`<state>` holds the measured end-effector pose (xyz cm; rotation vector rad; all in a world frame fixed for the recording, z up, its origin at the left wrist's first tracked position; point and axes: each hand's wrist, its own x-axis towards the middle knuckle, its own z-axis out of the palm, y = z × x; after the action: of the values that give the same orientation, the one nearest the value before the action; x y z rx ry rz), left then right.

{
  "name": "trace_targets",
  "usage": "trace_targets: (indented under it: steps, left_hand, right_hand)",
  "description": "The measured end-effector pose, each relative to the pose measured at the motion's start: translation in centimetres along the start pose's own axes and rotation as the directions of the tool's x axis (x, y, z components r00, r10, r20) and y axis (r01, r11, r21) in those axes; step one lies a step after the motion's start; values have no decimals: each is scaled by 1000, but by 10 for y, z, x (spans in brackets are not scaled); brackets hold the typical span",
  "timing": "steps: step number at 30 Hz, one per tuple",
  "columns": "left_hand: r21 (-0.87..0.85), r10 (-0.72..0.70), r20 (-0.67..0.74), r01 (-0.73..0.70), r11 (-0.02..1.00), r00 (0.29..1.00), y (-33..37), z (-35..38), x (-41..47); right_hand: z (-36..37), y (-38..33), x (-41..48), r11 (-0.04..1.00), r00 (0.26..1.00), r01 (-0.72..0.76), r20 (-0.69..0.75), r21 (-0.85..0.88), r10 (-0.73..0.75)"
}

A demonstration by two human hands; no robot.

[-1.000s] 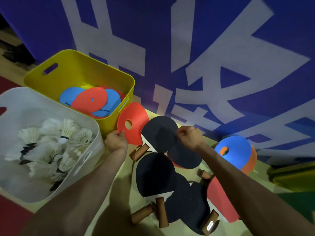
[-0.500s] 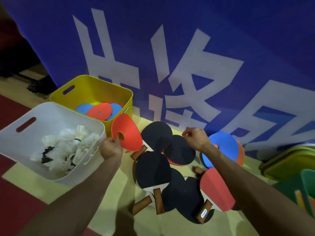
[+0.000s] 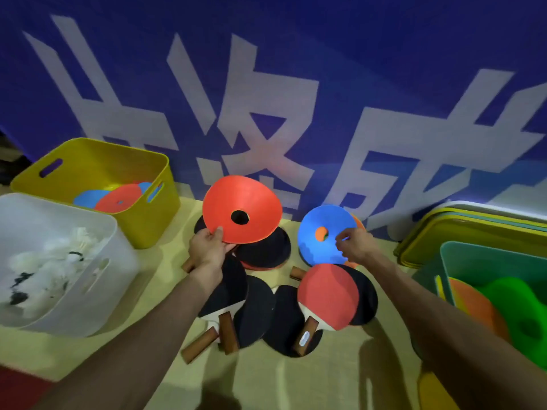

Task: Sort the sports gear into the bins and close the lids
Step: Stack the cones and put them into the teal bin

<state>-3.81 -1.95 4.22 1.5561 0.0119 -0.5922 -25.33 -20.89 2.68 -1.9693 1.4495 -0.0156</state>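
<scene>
My left hand [image 3: 208,250] pinches the lower rim of a red disc cone [image 3: 241,209] and holds it up over a pile of table tennis paddles [image 3: 268,300] on the floor. My right hand [image 3: 355,244] grips the right edge of a blue disc cone [image 3: 321,235], which lies on an orange one beside the paddles. At far left a yellow bin [image 3: 148,214] holds red and blue disc cones. In front of it a white bin [image 3: 88,276] holds shuttlecocks.
A blue banner with white characters [image 3: 266,99] stands right behind the gear. At right a teal bin [image 3: 450,261] holds orange and green items, with stacked lids [image 3: 429,229] behind it. A yellow object [image 3: 432,392] lies at the bottom right.
My left hand raised the red cone up and to the right, turning its face toward me. My right hand moved from the black paddles to the blue cone's edge. The view shifted right.
</scene>
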Motion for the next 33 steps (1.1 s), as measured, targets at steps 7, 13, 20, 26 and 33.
trace_targets:
  steps: [7, 13, 20, 26, 33]
  left_hand:
    - [17, -88, 106, 86, 996, 990, -21, 72, 1]
    - [79, -173, 35, 170, 982, 984, -49, 96, 32]
    - [158, -187, -25, 188, 969, 982, -72, 114, 53]
    - [185, -217, 14, 211, 960, 976, -83, 123, 59]
    - [164, -211, 32, 203, 965, 977, -78, 120, 55]
  right_hand:
    - [-26, 63, 11, 983, 983, -184, 6, 6, 183]
    - [-24, 86, 54, 966, 966, -257, -4, 22, 257]
    - [0, 91, 107, 973, 976, -218, -1, 71, 219]
    - [23, 79, 128, 993, 993, -116, 3, 25, 116]
    - [23, 61, 120, 991, 998, -26, -52, -134, 19]
